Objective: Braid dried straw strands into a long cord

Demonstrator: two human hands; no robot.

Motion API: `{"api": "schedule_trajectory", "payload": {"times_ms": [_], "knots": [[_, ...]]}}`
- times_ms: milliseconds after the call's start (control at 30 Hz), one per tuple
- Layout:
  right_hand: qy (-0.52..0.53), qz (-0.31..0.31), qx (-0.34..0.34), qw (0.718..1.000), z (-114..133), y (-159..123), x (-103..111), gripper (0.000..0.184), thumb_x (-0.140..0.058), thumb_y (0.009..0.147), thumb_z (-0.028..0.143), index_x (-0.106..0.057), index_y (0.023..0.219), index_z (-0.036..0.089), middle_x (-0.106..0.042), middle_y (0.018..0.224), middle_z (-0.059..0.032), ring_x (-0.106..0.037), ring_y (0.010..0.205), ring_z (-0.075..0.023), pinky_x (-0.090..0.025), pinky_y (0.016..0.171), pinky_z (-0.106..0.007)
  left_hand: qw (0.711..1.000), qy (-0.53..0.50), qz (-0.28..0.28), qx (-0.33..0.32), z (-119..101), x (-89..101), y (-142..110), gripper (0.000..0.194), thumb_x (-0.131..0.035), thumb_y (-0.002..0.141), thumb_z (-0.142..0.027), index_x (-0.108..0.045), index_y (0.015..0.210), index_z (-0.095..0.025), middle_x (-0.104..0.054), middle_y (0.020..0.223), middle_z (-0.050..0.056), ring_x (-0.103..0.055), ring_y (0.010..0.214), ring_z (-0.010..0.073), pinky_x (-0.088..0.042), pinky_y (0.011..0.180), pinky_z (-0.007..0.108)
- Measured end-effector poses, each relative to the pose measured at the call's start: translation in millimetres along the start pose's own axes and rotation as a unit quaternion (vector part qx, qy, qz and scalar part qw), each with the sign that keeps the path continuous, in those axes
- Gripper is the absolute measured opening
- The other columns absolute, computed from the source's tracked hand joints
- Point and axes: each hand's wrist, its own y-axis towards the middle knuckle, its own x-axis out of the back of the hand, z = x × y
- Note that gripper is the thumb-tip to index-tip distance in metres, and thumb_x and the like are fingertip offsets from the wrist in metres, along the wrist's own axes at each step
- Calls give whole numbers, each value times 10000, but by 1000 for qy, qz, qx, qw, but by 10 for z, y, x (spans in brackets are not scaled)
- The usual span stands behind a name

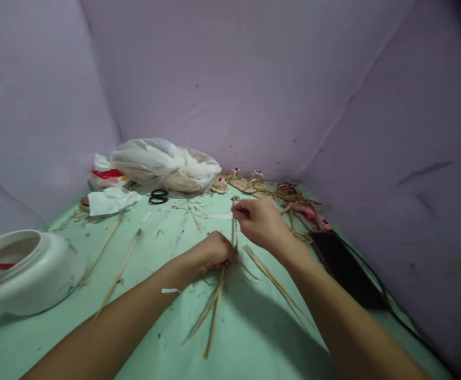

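Hands both pinched shut on thin dry tan straw strips (218,295) mid pale-green worktop (254,338), left hand (214,252) clamping base, right hand (256,221) pulling tip; light, brittle, likely best gripped near base

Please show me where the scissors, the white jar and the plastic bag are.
scissors (158,197): head view, on the black handles.
white jar (44,274): head view, on its side wall.
plastic bag (163,163): head view, on the crumpled top.

Location type: small handicraft work corner, enclosed by plain lilac fabric walls (230,79). Indicators: pale green desk (254,327) littered with dried straw strips (214,306), black scissors (158,197), finished woven straw pieces (250,182) and a plastic bag of material (167,164).
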Motion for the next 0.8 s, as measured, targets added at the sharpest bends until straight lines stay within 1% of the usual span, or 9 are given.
{"api": "schedule_trajectory", "payload": {"times_ms": [67,167,267,400,467,533,667,733,800], "knots": [[-9,48,-70,996,-271,-232,-41,205,-468,730,238,-662,719,170,-629,632,-38,-529,583,-135,-289,523,-230,1000,-4,9,-4,-18,6,-20,135,-504,524,-97,-436,418,-146,-300,307,-62,-225,287,44,-129,324,205],[-5,79,-122,989,-503,-532,-150,219,-491,729,323,-662,748,189,-646,674,-34,-537,595,-135,-280,517,-232,1000,5,7,-2,-32,3,-43,117,-502,531,-106,-451,432,-143,-297,307,-63,-227,286,46,-120,322,204],[-6,66,-121,990,-524,-673,-272,229,-533,709,382,-641,808,206,-651,750,-25,-545,647,-138,-280,534,-230,1000,8,8,-2,-27,-7,-34,114,-517,531,-130,-455,436,-141,-299,306,-65,-222,282,42,-118,317,201],[3,44,-122,992,-490,-678,-357,186,-557,698,347,-615,804,206,-640,797,-27,-534,667,-134,-279,552,-230,1000,10,6,-3,-18,-3,-2,124,-531,527,-182,-453,439,-142,-314,316,-65,-221,272,37,-106,309,198],[40,41,-135,989,-518,-666,-371,137,-549,701,307,-609,755,195,-635,744,-23,-520,632,-124,-280,546,-228,1000,12,14,5,-23,12,1,112,-532,528,-208,-474,461,-140,-340,328,-61,-221,265,36,-93,304,198],[110,33,-146,983,-568,-665,-391,114,-539,700,276,-600,719,181,-621,675,-16,-505,592,-116,-293,534,-222,1000,4,26,10,-32,33,-7,111,-538,526,-221,-487,475,-137,-352,332,-60,-218,260,33,-86,301,195],[296,9,-165,941,-637,-691,-495,149,-518,696,243,-611,760,145,-622,656,-27,-511,559,-108,-352,516,-207,997,-46,55,1,-44,78,-22,125,-562,520,-219,-487,476,-130,-372,350,-58,-222,263,20,-74,299,185],[336,10,-175,925,-626,-709,-559,170,-522,691,246,-631,760,134,-629,655,-37,-517,552,-112,-368,508,-207,996,-63,64,-1,-40,91,-17,121,-566,525,-221,-497,492,-128,-384,363,-56,-228,261,20,-62,295,187],[351,20,-183,918,-588,-726,-601,170,-529,684,252,-643,728,134,-622,621,-33,-508,525,-107,-372,493,-205,995,-71,67,-2,-30,93,-5,122,-568,531,-228,-505,506,-126,-392,370,-55,-229,257,20,-58,291,188]]}}
